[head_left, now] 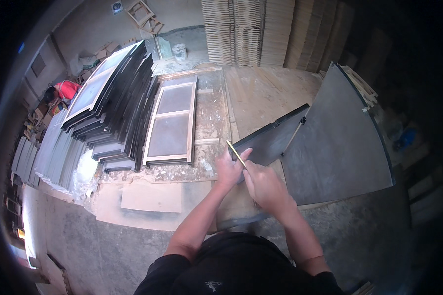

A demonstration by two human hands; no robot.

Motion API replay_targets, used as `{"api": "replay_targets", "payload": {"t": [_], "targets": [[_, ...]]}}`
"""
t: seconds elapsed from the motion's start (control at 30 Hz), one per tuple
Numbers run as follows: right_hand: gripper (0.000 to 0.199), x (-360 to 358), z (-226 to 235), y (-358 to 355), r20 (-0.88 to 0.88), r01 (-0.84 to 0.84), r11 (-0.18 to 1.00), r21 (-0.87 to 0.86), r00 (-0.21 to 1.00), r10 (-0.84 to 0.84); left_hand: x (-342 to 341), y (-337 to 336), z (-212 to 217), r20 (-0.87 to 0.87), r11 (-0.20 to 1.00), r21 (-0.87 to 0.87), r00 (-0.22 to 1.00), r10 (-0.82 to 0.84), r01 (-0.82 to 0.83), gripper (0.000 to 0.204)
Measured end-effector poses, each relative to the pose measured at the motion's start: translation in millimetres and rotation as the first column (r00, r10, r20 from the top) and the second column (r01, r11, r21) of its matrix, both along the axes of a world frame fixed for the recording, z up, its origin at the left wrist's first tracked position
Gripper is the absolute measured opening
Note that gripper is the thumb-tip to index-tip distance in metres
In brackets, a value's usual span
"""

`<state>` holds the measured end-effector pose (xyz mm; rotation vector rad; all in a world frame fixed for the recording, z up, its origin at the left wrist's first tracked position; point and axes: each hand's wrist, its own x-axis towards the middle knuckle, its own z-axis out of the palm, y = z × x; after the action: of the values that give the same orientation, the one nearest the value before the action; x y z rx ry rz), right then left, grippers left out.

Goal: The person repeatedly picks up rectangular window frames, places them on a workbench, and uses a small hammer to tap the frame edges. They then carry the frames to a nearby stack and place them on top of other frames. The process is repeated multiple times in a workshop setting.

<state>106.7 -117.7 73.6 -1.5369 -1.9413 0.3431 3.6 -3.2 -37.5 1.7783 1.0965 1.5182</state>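
Observation:
My right hand (267, 187) is closed around a thin yellow stick-like tool (236, 153), which points up and to the left; its exact kind is too small to tell. Close beside it, my left hand (228, 169) grips the near end of a dark-edged grey panel (268, 142), partly hidden by my fingers. This panel stands on edge and meets a larger grey panel (332, 142) on the right at an angle. A slender strut (294, 136) with black ends runs between the two panels.
Wood-framed panels (170, 135) lie on the worktable (209, 125), beside a tall, leaning stack of black-edged panels (118, 105). Bundled wooden slats (231, 32) stand at the back. Far left, a person in red (68, 90) bends over. Cardboard (152, 197) lies near me.

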Motion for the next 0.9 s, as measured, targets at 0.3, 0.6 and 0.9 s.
{"api": "replay_targets", "payload": {"t": [0.3, 0.6, 0.9], "targets": [[0.012, -5.8, 0.7, 29.5, 0.053, 0.045, 0.998, -0.051, 0.998, -0.042, -0.3, 2.7, 5.1, 0.092, 0.996, 0.036, 0.992, -0.086, 0.083, 0.035], [0.013, -7.6, 46.5, -29.8, -0.125, 0.237, 0.856, 0.459, 0.972, -0.202, -1.0, 5.8, -3.7, 0.154, 0.993, -0.051, 0.983, -0.097, 0.106, 0.034], [0.062, 81.4, -10.1, -124.9, -0.561, 0.578, 0.164, 0.8, 0.816, -0.138, 4.8, 1.8, -4.8, 0.075, 0.991, -0.108, 0.995, -0.065, 0.073, 0.035]]}}
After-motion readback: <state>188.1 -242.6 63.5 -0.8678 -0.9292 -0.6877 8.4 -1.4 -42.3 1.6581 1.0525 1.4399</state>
